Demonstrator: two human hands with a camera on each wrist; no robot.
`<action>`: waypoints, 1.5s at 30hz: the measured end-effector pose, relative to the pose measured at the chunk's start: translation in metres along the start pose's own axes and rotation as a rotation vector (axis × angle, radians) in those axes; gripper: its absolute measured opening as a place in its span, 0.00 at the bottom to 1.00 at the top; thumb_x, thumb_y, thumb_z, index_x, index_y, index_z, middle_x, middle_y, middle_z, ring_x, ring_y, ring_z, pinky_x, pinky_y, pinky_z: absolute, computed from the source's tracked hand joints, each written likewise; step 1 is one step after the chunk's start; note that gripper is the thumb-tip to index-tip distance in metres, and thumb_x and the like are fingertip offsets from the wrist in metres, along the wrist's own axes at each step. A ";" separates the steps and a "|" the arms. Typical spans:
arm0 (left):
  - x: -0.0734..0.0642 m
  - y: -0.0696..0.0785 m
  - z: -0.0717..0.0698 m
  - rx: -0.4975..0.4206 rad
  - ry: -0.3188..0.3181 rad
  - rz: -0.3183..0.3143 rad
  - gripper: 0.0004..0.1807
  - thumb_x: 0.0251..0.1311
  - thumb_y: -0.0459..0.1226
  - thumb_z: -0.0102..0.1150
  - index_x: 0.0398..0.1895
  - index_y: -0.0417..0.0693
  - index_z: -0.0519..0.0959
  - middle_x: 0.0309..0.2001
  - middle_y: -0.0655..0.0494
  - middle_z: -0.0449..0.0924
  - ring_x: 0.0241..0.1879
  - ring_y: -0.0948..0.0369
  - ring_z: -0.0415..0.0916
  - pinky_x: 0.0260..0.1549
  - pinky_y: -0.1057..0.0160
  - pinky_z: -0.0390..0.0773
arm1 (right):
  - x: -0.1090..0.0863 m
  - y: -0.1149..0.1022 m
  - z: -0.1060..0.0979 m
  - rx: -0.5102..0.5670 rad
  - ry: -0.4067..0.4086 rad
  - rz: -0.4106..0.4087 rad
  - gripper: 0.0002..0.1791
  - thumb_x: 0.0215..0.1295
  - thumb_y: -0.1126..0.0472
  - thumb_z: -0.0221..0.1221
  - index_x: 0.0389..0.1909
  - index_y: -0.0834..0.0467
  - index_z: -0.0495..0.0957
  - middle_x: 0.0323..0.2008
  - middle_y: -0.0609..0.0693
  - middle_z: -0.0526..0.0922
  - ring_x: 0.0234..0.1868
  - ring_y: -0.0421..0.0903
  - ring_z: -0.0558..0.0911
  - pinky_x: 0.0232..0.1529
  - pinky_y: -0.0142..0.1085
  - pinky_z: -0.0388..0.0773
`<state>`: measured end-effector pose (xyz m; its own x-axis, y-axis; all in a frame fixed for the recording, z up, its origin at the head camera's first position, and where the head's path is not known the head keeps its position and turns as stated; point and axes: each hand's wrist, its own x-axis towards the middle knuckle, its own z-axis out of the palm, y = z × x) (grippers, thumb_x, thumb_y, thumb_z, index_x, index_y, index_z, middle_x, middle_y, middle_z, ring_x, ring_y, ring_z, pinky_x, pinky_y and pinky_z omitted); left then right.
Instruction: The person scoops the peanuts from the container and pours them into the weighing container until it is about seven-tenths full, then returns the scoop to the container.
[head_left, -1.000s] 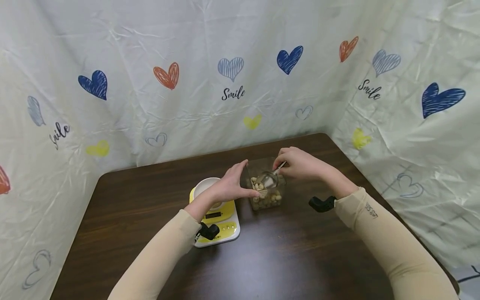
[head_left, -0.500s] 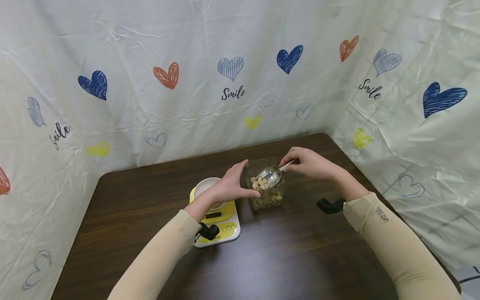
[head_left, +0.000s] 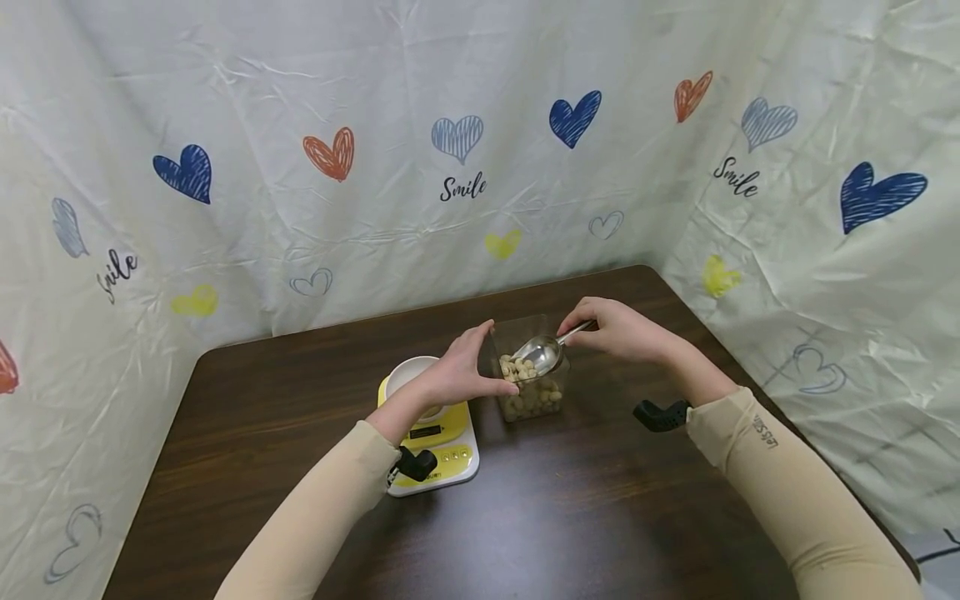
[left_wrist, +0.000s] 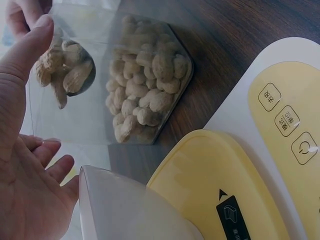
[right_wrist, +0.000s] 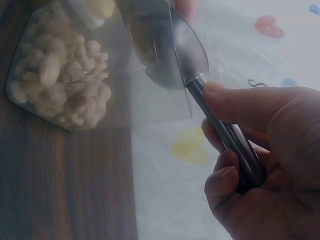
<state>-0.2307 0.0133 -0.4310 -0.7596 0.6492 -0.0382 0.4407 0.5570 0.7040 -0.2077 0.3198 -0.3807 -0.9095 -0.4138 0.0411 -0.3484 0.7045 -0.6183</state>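
My left hand [head_left: 459,373] steadies a clear square container [head_left: 522,332], thumb along the near side and fingers at the far left side. Unshelled peanuts [left_wrist: 142,82] fill its lower part. My right hand [head_left: 615,331] grips the handle of a metal scoop [right_wrist: 187,47], thumb along the top and fingers curled round it. The scoop's bowl is inside the container's mouth, above the pile. Several peanuts [left_wrist: 65,67] lie in it, as the left wrist view shows through the wall.
Left of the container, a yellow and white kitchen scale [head_left: 456,467] carries a white bowl [head_left: 408,372], partly hidden by my left hand and wrist. The dark wooden table [head_left: 285,417] ends at a white curtain [head_left: 375,250] printed with hearts.
The right hand has moved right, and the scoop has come up from among the peanuts to a flatter tilt, with peanuts in it. The left hand stays on the container.
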 end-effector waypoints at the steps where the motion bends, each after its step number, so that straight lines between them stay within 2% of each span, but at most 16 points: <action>1: 0.000 0.000 0.000 0.000 0.000 0.000 0.67 0.53 0.61 0.74 0.84 0.49 0.41 0.80 0.49 0.50 0.79 0.52 0.46 0.73 0.49 0.55 | 0.000 0.000 0.000 0.000 0.006 -0.001 0.06 0.71 0.56 0.66 0.44 0.49 0.88 0.43 0.46 0.81 0.43 0.46 0.76 0.45 0.45 0.73; 8: 0.000 0.000 0.001 -0.012 -0.010 -0.016 0.66 0.53 0.61 0.74 0.84 0.51 0.40 0.81 0.50 0.48 0.79 0.52 0.44 0.73 0.48 0.55 | -0.004 -0.004 0.001 -0.025 0.048 0.024 0.06 0.71 0.56 0.66 0.46 0.49 0.87 0.44 0.47 0.79 0.42 0.47 0.76 0.44 0.45 0.74; 18: -0.002 0.002 0.001 -0.027 -0.014 -0.023 0.67 0.53 0.62 0.74 0.84 0.52 0.40 0.81 0.51 0.48 0.79 0.52 0.43 0.73 0.47 0.53 | -0.003 -0.008 0.008 -0.040 0.153 0.075 0.09 0.73 0.55 0.64 0.48 0.51 0.87 0.46 0.49 0.78 0.43 0.48 0.76 0.45 0.46 0.73; 32: -0.001 0.001 0.000 -0.011 -0.016 -0.022 0.68 0.52 0.61 0.74 0.84 0.51 0.40 0.81 0.49 0.46 0.79 0.51 0.43 0.73 0.47 0.53 | -0.011 -0.011 -0.001 -0.010 0.141 0.119 0.09 0.74 0.53 0.63 0.49 0.49 0.87 0.48 0.48 0.78 0.46 0.48 0.77 0.47 0.46 0.73; 45: -0.001 0.000 0.000 -0.022 -0.025 -0.016 0.67 0.53 0.60 0.74 0.84 0.51 0.39 0.81 0.49 0.45 0.80 0.51 0.42 0.73 0.47 0.52 | -0.022 -0.013 -0.012 0.019 0.152 0.141 0.12 0.74 0.53 0.63 0.51 0.52 0.87 0.52 0.52 0.79 0.51 0.50 0.77 0.50 0.48 0.72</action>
<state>-0.2301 0.0129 -0.4307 -0.7543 0.6532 -0.0666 0.4177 0.5556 0.7189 -0.1857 0.3271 -0.3638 -0.9733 -0.2186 0.0700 -0.2117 0.7375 -0.6413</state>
